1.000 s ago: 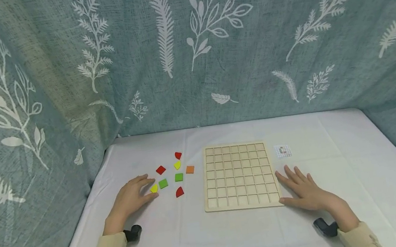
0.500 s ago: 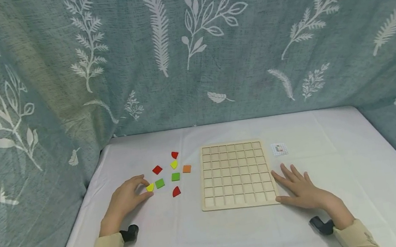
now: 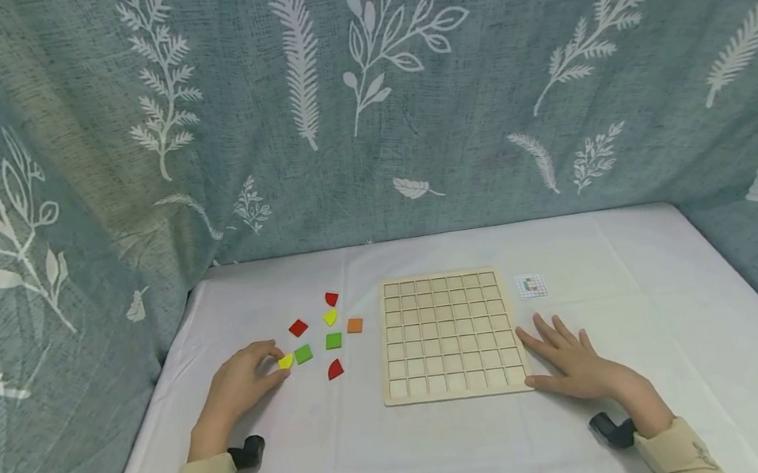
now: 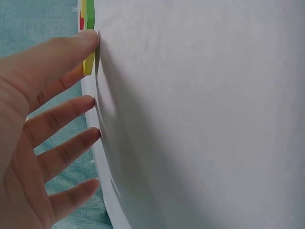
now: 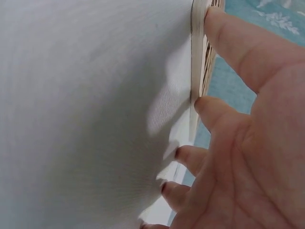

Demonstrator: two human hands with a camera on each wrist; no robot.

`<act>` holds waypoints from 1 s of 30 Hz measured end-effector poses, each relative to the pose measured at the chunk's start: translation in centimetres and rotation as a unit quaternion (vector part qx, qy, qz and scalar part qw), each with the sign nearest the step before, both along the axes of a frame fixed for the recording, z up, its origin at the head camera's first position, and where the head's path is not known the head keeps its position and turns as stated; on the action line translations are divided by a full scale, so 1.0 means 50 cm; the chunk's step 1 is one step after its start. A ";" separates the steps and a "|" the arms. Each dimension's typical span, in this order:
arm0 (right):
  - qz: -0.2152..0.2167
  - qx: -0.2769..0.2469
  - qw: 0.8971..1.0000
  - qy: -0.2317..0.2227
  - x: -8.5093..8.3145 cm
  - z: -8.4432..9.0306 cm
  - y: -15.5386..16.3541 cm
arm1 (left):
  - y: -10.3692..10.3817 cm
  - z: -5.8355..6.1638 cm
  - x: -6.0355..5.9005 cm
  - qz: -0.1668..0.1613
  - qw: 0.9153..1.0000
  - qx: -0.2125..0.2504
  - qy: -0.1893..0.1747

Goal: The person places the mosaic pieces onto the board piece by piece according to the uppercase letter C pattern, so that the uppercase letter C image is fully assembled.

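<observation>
Pinching a yellow piece (image 3: 285, 361) at the table's (image 3: 394, 458) left, the left hand (image 3: 243, 382) has a grip on it — the right hand (image 3: 572, 367) lies flat, fingers straight, against the board (image 3: 446, 337). Every cell looks unfilled — all pieces remain outside.

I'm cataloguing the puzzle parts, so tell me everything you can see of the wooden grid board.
The wooden grid board is a pale, unpainted square tray, divided by thin ribs into rows of small square cells with a narrow raised border. Every cell looks empty. It lies flat on the white tablecloth, mid-table. The right hand rests flat beside its right edge, thumb and index fingertip touching the rim. Coloured pieces lie apart to its left, the orange square nearest.
</observation>
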State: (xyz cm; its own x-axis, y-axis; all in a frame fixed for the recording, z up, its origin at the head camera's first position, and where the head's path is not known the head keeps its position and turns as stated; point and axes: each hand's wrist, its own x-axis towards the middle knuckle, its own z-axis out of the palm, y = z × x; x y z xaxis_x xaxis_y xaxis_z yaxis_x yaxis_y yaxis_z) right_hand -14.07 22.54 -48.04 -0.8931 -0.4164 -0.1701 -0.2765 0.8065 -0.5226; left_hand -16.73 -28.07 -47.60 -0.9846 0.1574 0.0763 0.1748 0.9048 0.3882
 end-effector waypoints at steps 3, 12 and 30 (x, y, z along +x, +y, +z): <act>-0.001 0.000 1.000 0.001 -0.001 0.000 0.000 | 0.002 -0.003 0.001 -0.004 1.000 0.001 0.009; -0.003 0.001 1.000 0.009 -0.001 -0.006 0.002 | 0.011 0.011 0.005 0.005 1.000 -0.006 0.023; -0.005 0.006 1.000 0.010 0.002 -0.010 0.002 | 0.046 0.021 -0.007 -0.039 0.997 -0.005 0.068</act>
State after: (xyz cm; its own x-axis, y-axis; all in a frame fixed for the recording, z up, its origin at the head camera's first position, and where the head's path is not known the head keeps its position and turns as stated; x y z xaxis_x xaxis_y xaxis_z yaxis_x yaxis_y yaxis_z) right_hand -14.00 22.62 -48.53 -0.9007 -0.4053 -0.1564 -0.2786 0.8151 -0.5079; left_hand -17.06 -25.80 -46.53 -0.9500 0.2350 0.2054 0.2952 0.8904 0.3466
